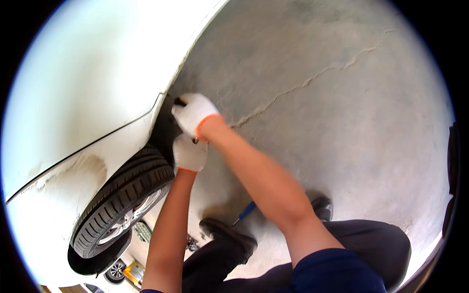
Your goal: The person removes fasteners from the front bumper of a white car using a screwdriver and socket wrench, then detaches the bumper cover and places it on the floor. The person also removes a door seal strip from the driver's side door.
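My left hand (189, 154), in a white glove with an orange cuff, is curled beside the front of the tyre (122, 210), close to the lower edge of the white car body (97, 97). Just beyond it, my right hand (194, 115), gloved the same way, is closed with its back toward me. A dark end (180, 101) of something sticks out of the right hand on the car side. Between the two hands a small piece of shiny metal (195, 140) shows. What the left fingers hold is hidden behind the glove.
A blue-handled screwdriver (247, 210) lies on the concrete floor (342, 122) beside my dark shoe (227, 232). A long crack crosses the floor. At lower left, past the tyre, are another wheel (116, 271) and a yellow package (134, 273).
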`<state>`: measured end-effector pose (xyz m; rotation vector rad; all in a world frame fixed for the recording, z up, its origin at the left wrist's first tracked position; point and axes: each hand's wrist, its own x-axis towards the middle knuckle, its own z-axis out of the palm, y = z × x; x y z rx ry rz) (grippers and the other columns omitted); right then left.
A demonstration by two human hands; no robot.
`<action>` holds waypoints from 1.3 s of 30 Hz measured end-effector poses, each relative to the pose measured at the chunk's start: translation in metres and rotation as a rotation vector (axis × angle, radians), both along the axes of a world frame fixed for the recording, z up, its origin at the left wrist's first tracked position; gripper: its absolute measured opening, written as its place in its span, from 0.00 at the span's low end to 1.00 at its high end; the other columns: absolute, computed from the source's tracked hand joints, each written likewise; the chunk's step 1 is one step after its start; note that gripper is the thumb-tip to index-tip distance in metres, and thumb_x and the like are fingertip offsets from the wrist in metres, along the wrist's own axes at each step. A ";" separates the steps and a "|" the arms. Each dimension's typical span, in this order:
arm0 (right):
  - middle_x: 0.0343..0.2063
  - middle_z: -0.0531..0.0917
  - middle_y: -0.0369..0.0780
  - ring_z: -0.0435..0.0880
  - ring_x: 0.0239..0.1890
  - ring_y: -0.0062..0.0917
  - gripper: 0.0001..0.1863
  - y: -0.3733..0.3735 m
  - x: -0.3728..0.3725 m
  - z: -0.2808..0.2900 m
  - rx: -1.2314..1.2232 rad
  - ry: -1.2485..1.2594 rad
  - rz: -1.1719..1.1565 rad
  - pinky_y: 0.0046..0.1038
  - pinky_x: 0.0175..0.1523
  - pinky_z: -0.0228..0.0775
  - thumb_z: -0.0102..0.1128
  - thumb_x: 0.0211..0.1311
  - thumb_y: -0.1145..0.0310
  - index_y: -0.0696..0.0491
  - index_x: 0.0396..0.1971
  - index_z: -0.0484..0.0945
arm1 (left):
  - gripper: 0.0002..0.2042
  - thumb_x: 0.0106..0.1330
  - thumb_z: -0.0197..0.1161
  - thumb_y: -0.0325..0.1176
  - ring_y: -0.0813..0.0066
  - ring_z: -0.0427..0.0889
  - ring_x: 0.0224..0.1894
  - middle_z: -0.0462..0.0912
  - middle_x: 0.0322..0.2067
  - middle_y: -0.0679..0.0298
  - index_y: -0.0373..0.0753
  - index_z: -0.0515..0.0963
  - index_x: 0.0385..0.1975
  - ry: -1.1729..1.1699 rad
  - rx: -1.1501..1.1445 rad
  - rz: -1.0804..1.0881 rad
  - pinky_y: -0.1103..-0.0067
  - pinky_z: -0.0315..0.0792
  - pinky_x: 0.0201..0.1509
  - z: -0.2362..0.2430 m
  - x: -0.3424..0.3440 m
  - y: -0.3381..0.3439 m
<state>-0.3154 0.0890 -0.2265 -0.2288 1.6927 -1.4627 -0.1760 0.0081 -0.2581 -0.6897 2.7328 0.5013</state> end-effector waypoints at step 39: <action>0.30 0.75 0.37 0.67 0.19 0.18 0.19 0.000 0.002 -0.034 -0.718 -1.014 -0.040 0.23 0.21 0.62 0.62 0.78 0.66 0.58 0.62 0.74 | 0.12 0.72 0.63 0.43 0.42 0.87 0.40 0.87 0.32 0.45 0.40 0.84 0.41 -0.189 -0.150 0.023 0.54 0.79 0.47 0.123 -0.014 0.023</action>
